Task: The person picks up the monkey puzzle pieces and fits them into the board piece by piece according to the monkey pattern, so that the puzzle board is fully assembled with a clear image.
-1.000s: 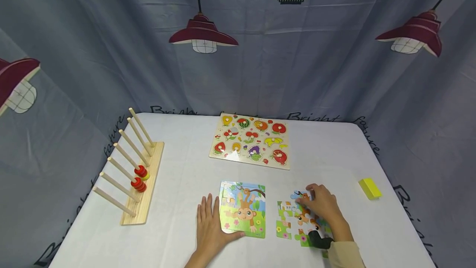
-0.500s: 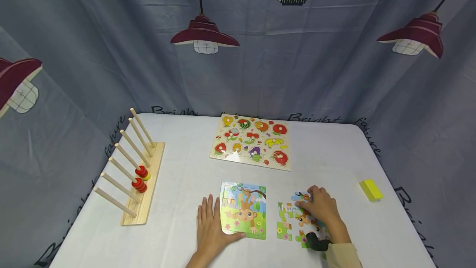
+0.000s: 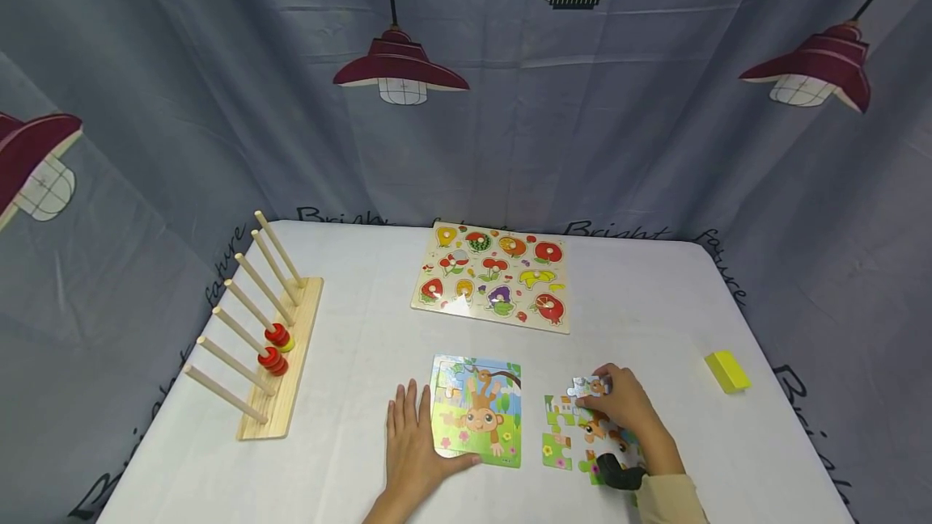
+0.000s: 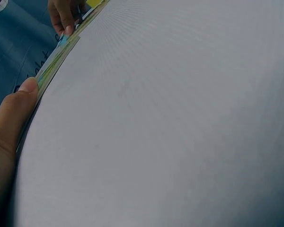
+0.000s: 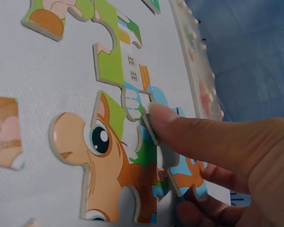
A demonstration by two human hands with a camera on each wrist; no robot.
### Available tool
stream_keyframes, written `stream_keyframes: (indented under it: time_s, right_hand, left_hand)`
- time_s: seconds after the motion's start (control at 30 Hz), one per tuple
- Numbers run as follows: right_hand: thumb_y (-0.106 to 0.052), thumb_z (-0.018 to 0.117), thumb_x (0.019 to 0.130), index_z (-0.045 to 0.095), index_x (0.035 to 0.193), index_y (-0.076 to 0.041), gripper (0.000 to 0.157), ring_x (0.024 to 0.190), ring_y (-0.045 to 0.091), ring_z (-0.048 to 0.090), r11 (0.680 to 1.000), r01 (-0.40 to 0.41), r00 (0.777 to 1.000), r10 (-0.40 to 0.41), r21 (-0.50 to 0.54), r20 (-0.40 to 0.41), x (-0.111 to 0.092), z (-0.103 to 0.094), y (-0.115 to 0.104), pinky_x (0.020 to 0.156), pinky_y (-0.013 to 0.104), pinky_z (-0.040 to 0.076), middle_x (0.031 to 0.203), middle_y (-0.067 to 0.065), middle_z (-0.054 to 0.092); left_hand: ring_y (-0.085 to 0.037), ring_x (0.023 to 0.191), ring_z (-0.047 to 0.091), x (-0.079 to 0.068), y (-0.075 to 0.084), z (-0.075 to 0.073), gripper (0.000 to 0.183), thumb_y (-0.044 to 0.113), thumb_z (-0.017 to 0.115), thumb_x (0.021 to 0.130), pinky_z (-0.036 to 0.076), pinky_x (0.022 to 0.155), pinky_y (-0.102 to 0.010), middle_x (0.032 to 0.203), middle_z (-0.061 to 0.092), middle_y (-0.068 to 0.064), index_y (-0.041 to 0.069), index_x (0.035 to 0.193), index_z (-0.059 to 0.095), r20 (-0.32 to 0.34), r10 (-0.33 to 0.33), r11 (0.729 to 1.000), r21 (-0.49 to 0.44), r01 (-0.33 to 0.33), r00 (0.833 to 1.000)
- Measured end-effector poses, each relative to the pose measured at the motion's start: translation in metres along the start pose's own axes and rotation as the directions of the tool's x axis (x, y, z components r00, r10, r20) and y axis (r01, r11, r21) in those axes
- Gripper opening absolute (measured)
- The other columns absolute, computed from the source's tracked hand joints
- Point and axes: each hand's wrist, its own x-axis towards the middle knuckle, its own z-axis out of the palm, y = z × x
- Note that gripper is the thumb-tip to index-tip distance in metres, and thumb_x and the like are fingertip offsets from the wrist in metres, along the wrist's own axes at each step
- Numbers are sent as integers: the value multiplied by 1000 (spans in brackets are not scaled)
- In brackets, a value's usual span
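Note:
My left hand (image 3: 417,439) lies with fingers straight beside a monkey jigsaw puzzle (image 3: 476,411), its thumb touching the lower edge. In the left wrist view that thumb (image 4: 23,94) rests against the puzzle's side. My right hand (image 3: 632,404) pinches a blue and brown puzzle piece (image 3: 588,386) between thumb and fingers, over the top of a second, loosely laid jigsaw. Up close in the right wrist view, the held piece (image 5: 183,172) is tilted beside a deer-face piece (image 5: 109,161) and a house piece (image 5: 132,66). My palm and sleeve cover part of the loose pieces.
A wooden fruit board (image 3: 491,277) lies at the back. On the left stands a rack of wooden pegs (image 3: 280,403) with red and yellow rings (image 3: 273,361) on two of them. A yellow block (image 3: 726,371) sits to the right. More loose pieces (image 3: 557,451) lie left of my right wrist.
The piece in my right hand has shifted slightly left and tilted, its surface now catching the light. My left hand stays in place beside the monkey puzzle.

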Motion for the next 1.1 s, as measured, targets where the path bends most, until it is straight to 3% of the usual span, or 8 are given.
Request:
stream_keyframes:
  time_s: [0.1, 0.33, 0.63, 0.83, 1.0, 1.1]
  right_hand:
    - [-29, 74, 72, 52, 112, 1, 55, 81, 23, 52, 999, 16, 1000, -16, 42, 4, 0, 0, 1, 72, 42, 48, 101, 20, 56]
    - [-19, 63, 83, 52, 116, -5, 38, 66, 17, 46, 996, 21, 1000, -20, 88, -10, 2, -2, 1, 57, 28, 38, 89, 11, 59]
    - [-19, 59, 86, 56, 112, -4, 30, 76, 15, 53, 988, 31, 999, -28, 152, -23, 2, -4, 6, 63, 27, 42, 94, 9, 62]
    - [-20, 61, 85, 55, 113, -1, 35, 66, 11, 55, 932, 27, 999, -42, 361, 33, -1, -2, 2, 52, 23, 41, 88, 9, 65]
    - [-23, 64, 83, 54, 114, -3, 38, 56, 12, 51, 892, 13, 996, -50, 452, 71, -3, 8, -7, 40, 25, 36, 84, 8, 66]
    - [-23, 66, 82, 56, 112, -3, 38, 63, 13, 58, 868, 9, 995, -59, 496, 84, -3, 18, -20, 44, 25, 40, 83, 8, 66]
  left_hand:
    - [-37, 138, 12, 0, 0, 0, 131, 86, 58, 42, 11, 111, -49, 148, 22, -20, 2, 139, 31, -4, 1, 1000, 0, -1, 1000]
    - [-37, 138, 13, 1, 0, 1, 131, 86, 58, 42, 11, 111, -49, 148, 23, -20, 2, 139, 32, -17, 5, 1000, 4, -5, 1000]
    - [-38, 138, 14, 1, 1, 0, 130, 85, 59, 43, 11, 111, -49, 147, 24, -21, 1, 138, 32, -23, 12, 1000, 7, -12, 1000]
    - [-38, 138, 15, 1, 1, -1, 130, 85, 59, 42, 11, 111, -50, 147, 24, -21, 1, 138, 33, -16, 11, 1000, 12, -10, 1000]
    - [-38, 138, 14, 1, 1, 0, 130, 85, 59, 42, 11, 111, -50, 147, 24, -21, 1, 138, 33, -7, 6, 1000, 6, -6, 1000]
    - [-38, 138, 14, 1, 1, 0, 130, 85, 59, 42, 11, 111, -50, 147, 24, -21, 1, 138, 33, -5, 3, 1000, 6, -3, 1000]
